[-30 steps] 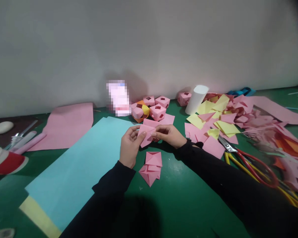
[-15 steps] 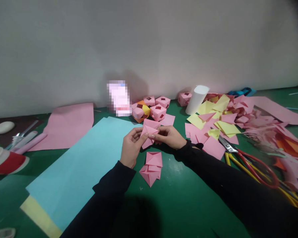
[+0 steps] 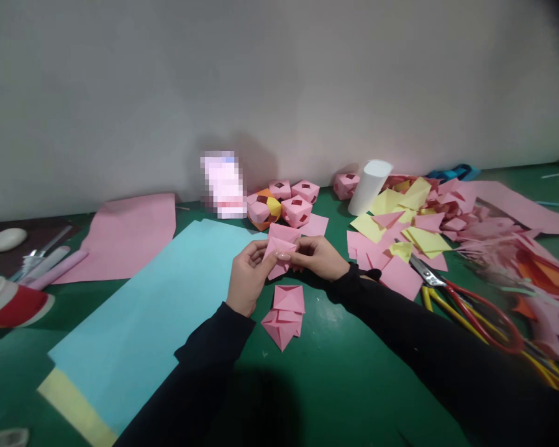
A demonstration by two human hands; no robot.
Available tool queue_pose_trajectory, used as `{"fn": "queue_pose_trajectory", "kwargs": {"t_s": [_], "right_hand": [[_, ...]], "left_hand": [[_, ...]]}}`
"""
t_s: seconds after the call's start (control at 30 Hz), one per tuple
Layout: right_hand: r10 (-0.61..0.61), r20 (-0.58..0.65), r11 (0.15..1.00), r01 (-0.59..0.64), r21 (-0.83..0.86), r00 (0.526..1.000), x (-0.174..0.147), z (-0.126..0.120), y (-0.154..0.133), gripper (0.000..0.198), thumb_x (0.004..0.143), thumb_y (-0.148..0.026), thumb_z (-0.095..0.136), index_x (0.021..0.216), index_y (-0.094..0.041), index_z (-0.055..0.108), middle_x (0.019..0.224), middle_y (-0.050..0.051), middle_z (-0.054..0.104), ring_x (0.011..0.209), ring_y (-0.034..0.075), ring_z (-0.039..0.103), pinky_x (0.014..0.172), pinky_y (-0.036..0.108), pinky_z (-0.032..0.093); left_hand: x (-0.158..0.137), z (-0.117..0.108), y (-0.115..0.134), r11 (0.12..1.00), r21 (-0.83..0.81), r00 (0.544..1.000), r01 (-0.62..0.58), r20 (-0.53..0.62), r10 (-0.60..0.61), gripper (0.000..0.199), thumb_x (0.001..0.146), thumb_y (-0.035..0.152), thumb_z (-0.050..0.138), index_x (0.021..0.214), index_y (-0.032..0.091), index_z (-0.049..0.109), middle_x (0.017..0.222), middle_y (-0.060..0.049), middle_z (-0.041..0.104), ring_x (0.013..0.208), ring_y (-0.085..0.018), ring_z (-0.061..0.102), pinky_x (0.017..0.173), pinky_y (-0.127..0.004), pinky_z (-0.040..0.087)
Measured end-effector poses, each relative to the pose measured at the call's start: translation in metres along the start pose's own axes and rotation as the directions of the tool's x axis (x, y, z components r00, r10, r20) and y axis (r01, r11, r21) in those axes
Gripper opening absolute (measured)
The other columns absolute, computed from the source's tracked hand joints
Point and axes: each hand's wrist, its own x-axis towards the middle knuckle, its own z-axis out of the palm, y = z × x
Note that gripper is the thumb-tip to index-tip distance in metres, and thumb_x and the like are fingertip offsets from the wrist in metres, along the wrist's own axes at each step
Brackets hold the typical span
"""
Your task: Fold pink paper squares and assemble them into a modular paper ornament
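A folded piece of pink paper (image 3: 279, 246) is pinched between both hands above the green table. My left hand (image 3: 248, 276) grips its left side, thumb on the front face. From the right, my right hand (image 3: 323, 257) holds the other side, and the two thumb tips meet near the paper's middle. Some fingers are hidden behind it. Below the hands lie several folded pink paper pieces (image 3: 286, 313), overlapping. Just beyond stand several pink paper balls (image 3: 297, 212) with diamond-shaped openings, one of them partly orange and yellow.
Blue paper sheets (image 3: 158, 310) spread at left, near a red-and-white cup (image 3: 16, 302). Red-handled scissors (image 3: 484, 313) lie by my right forearm, near a pink glue gun (image 3: 547, 323). A white tube (image 3: 371, 187) stands before piled pink and yellow paper (image 3: 428, 239). A blurred-out screen (image 3: 223, 186) leans on the wall.
My thumbs have shifted slightly on the pink paper and now sit closer together. Everything else stays where it was.
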Motion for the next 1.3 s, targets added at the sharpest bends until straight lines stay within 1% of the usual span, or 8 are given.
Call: {"fn": "queue_pose_trajectory", "kwargs": {"t_s": [0.17,0.27,0.37,0.53,0.77,1.0,1.3], "right_hand": [[-0.001,0.001,1.0,0.001,0.015,1.0,0.0006,0.0004,-0.0012,0.045,0.058,-0.054,0.083,0.059,-0.017,0.058,0.055,0.0,0.064,0.05,0.011,0.055,0.05,0.024,0.045],[-0.004,0.027,0.999,0.003,0.034,1.0,0.0005,0.0,-0.0031,0.041,0.061,-0.054,0.081,0.063,-0.017,0.062,0.059,0.0,0.065,0.053,0.011,0.057,0.053,0.025,0.047],[-0.011,0.043,0.998,0.009,0.056,0.999,0.0004,-0.0006,-0.0041,0.038,0.064,-0.052,0.08,0.067,-0.017,0.065,0.062,0.0,0.065,0.055,0.011,0.058,0.057,0.025,0.048],[0.013,0.035,0.998,-0.015,0.057,0.999,0.0009,-0.0008,-0.0029,0.04,0.062,-0.053,0.081,0.067,-0.017,0.063,0.061,0.0,0.065,0.056,0.012,0.059,0.057,0.026,0.049],[0.017,0.024,0.995,-0.019,0.095,1.0,0.0012,-0.0011,-0.0008,0.04,0.058,-0.05,0.084,0.066,-0.016,0.063,0.06,0.0,0.065,0.054,0.011,0.058,0.055,0.024,0.047],[0.008,0.016,0.999,-0.009,0.045,1.0,0.0004,-0.0011,-0.0043,0.041,0.063,-0.053,0.08,0.064,-0.017,0.06,0.056,-0.001,0.063,0.051,0.01,0.056,0.05,0.023,0.045],[0.004,0.027,0.999,-0.005,0.047,1.0,-0.0001,-0.0018,-0.0032,0.04,0.063,-0.051,0.081,0.063,-0.017,0.059,0.057,-0.001,0.064,0.05,0.01,0.055,0.051,0.024,0.044]], "left_hand": [[-0.001,-0.0007,-0.0004,0.999,-0.009,0.999,0.038,-0.036,-0.039,0.043,0.069,0.034,0.08,0.104,0.015,0.062,0.084,-0.006,0.073,0.075,-0.018,0.067,0.07,-0.029,0.052],[-0.0007,-0.0014,-0.0009,0.999,-0.041,0.997,0.036,-0.067,-0.039,0.045,0.069,0.033,0.08,0.105,0.015,0.061,0.081,-0.005,0.072,0.07,-0.017,0.066,0.068,-0.028,0.052],[0.0006,-0.0021,-0.0021,0.997,-0.067,0.995,0.028,-0.092,-0.035,0.045,0.068,0.034,0.081,0.105,0.015,0.061,0.082,-0.005,0.072,0.07,-0.016,0.066,0.068,-0.027,0.051],[0.002,-0.0023,-0.0044,0.999,-0.039,0.994,0.013,-0.109,-0.017,0.039,0.067,0.034,0.081,0.097,0.015,0.065,0.085,-0.006,0.072,0.073,-0.016,0.066,0.069,-0.027,0.05],[0.0021,-0.0024,-0.0053,0.998,-0.057,0.996,0.009,-0.085,-0.014,0.036,0.068,0.035,0.081,0.094,0.015,0.066,0.086,-0.006,0.073,0.075,-0.017,0.066,0.069,-0.026,0.05],[0.0029,-0.002,-0.0054,0.997,-0.079,0.995,0.011,-0.094,-0.019,0.032,0.067,0.034,0.081,0.089,0.015,0.068,0.087,-0.005,0.072,0.077,-0.016,0.065,0.07,-0.026,0.05],[0.0034,-0.0026,-0.0062,0.998,-0.061,0.995,0.004,-0.101,-0.01,0.032,0.066,0.034,0.082,0.088,0.015,0.069,0.085,-0.005,0.072,0.075,-0.016,0.064,0.07,-0.026,0.05]]}}
